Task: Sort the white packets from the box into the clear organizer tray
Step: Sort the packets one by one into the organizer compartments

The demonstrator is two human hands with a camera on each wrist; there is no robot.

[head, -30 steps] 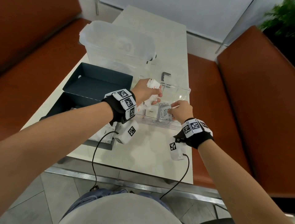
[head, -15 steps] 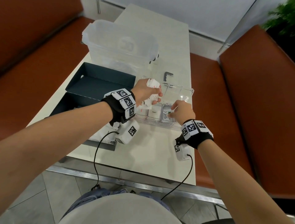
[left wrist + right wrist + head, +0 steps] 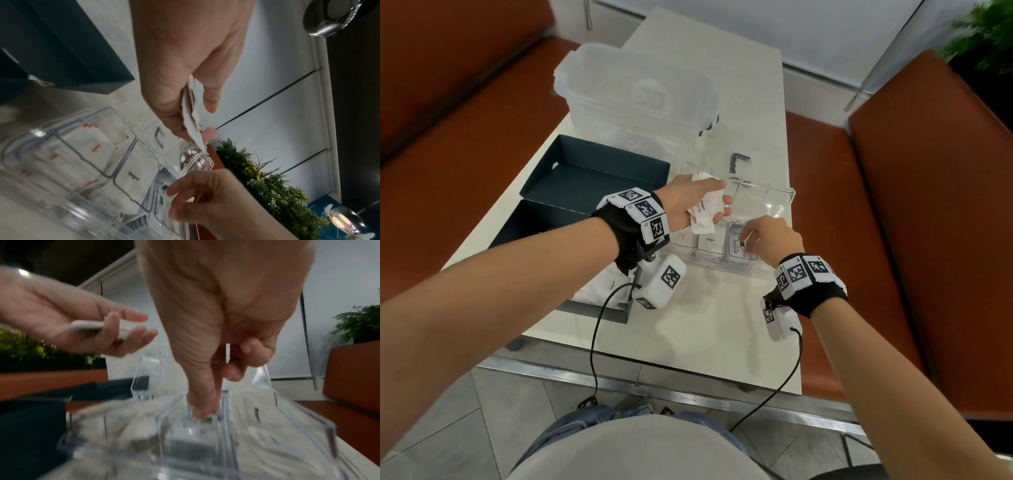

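Observation:
My left hand (image 3: 722, 199) hovers over the back of the clear organizer tray (image 3: 789, 202), gripping a bunch of white packets (image 3: 705, 209) between thumb and fingers. The same bunch (image 3: 192, 113) shows in the left wrist view. My right hand (image 3: 744, 241) reaches into the tray's right compartment, thumb and forefinger pinching a Stevia packet (image 3: 736, 247) that lies there. The wrist view shows the right hand (image 3: 202, 413) down between the clear dividers. Sugar packets (image 3: 710, 240) fill the middle compartment and red-lettered packets (image 3: 683, 236) the left. The dark box (image 3: 571, 192) at left holds more packets (image 3: 609, 286).
A large lidded clear plastic container (image 3: 640, 96) stands behind the box. A small dark bracket (image 3: 738, 162) lies just beyond the tray. Orange benches flank the white table, whose front edge (image 3: 654, 363) is near me. Plants stand at the far right.
My right hand has pushed the Stevia packet lower into the right compartment. My left hand stays above the tray with its bunch, its fingers a little more spread.

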